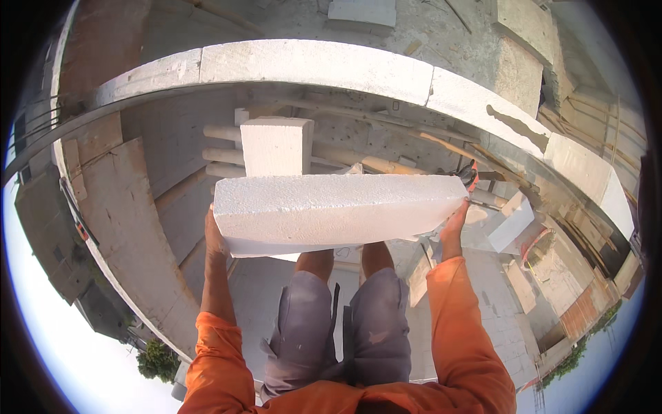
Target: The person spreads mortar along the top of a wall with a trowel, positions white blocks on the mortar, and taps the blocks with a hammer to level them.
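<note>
A long white lightweight concrete block (pixel 338 214) is held up level in front of me, above my knees. My left hand (pixel 215 234) grips its left end, and my right hand (pixel 455 224) grips the right end; the block hides part of the fingers of both. Just beyond it stands another white block (pixel 277 146), upright. Farther off, a wall course of white blocks (pixel 317 62) runs across in front of me, with a dark wet-looking patch (pixel 517 127) on its top at the right.
Wooden poles (pixel 224 153) lie behind the held block. A red-handled tool (pixel 473 176) shows by its right end. Boards and loose blocks (pixel 514 221) crowd the right side. A block wall (pixel 131 234) bounds the left, with a long tool (pixel 77 214) on its top.
</note>
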Demonstrator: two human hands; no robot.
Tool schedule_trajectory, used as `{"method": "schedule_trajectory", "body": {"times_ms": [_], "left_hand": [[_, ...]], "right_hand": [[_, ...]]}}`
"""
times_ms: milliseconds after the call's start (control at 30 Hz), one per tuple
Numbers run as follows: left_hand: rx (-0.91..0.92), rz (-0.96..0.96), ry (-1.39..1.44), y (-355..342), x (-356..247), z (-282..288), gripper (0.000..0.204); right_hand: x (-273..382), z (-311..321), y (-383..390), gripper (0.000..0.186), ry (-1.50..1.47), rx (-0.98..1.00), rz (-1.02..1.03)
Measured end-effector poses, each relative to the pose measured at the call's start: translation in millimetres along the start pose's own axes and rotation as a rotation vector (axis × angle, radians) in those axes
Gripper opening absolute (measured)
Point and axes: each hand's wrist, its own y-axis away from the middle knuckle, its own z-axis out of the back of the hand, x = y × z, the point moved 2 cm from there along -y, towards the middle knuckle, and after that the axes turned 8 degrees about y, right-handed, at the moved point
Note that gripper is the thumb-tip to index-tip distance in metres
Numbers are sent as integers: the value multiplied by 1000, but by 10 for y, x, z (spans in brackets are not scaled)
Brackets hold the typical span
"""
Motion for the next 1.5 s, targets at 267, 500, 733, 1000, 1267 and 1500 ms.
{"method": "schedule_trajectory", "body": {"times_ms": [267, 500, 733, 1000, 1267, 1500], "left_hand": [[-568, -40, 314, 1377, 1250, 1986, 59], [-771, -145, 615, 2011, 2334, 1980, 57], [-907, -146, 675, 1553, 2981, 1685, 104], [-908, -384, 439, 1029, 3456, 2167, 100], [-1112, -335, 1009, -317, 3355, 2598, 57], [-1065, 36, 957, -787, 3911, 2776, 64]], "right_hand": [[94, -2109, 390, 56, 409, 434, 63], [-118, -3490, 840, 61, 1044, 631, 544], [-350, -4678, 1274, 64, 1320, 768, 804], [-618, -5856, 2237, 69, 1157, 1049, 913], [-1227, -6767, 1881, 47, 998, 1222, 824], [-1698, -6645, 1210, 52, 1547, 1160, 967]]}}
